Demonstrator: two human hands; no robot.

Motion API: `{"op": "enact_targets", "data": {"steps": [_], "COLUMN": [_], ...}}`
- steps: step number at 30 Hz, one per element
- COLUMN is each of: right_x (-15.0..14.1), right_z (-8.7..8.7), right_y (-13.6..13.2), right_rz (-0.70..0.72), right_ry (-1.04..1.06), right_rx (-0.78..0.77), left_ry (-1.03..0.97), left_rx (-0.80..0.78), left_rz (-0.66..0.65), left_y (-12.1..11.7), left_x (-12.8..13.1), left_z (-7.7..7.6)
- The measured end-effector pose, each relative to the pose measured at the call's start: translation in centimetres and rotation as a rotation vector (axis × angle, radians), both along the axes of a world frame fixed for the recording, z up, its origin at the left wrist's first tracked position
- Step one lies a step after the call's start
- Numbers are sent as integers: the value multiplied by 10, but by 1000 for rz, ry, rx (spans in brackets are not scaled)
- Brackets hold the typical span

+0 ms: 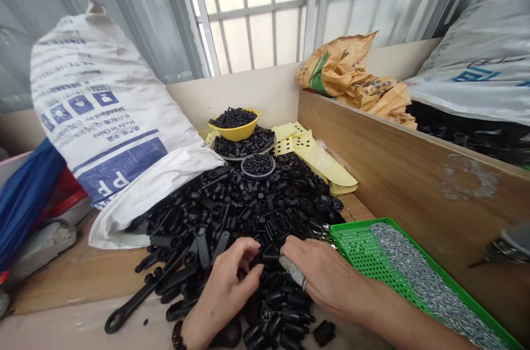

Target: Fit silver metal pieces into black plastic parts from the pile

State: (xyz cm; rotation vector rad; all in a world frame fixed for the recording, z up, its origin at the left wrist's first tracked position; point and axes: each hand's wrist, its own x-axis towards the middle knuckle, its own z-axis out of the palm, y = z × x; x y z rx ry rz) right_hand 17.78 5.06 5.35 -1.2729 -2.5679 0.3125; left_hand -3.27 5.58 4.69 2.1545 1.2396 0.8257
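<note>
Left hand [226, 290] curls, thumb apart; right hand [331, 275] bends over ribbed, tubular black plastic parts [248, 203] heaped toward the back edge of the desk [78, 286]; whether either pinches one, I cannot tell.

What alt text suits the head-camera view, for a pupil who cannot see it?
A person's left hand and right hand work at a heap of black plastic parts beside a white sack. At right sits a green perforated tray of small metal pieces; behind, a yellow bowl.

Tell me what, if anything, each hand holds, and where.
Cannot be told: the left hand and right hand curl over black parts; any grip is unclear.
</note>
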Motion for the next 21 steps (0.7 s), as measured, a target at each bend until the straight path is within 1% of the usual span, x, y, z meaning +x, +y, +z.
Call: {"op": "enact_targets", "data": {"steps": [4,7,9,13,15,16,17,19,21], "right_x": [5,8,8,5,1,-1,-3,-7,-11], "right_z": [-9,-13,-12,-13,-18,-20,-22,-25,-30], "right_y": [-10,-21,-29,-39,-42,-43,-44,-45,-46], "right_rz": [79,155,171,100,50,59,58,109,178], "right_ry": [-46,7,88,373,502,542,581,605,580], "right_rx": [37,52,-41,-361,-455,-517,-540,-432,-232], "left_ry": [-130,-258,-317,-313,-299,-298,-292,-249,-186], "left_rx": [-88,-96,-31,134,167,175,174,164,150], "left_rz": [-46,-118,-145,-146,-133,-121,-108,-72,-1], "left_y": [-14,-28,-38,-50,-53,-53,-54,-56,-59], "left_x": [7,11,15,20,20,19,18,15,13], "left_z": [-1,-5,-7,-8,-8,-8,-9,-11,-15]}}
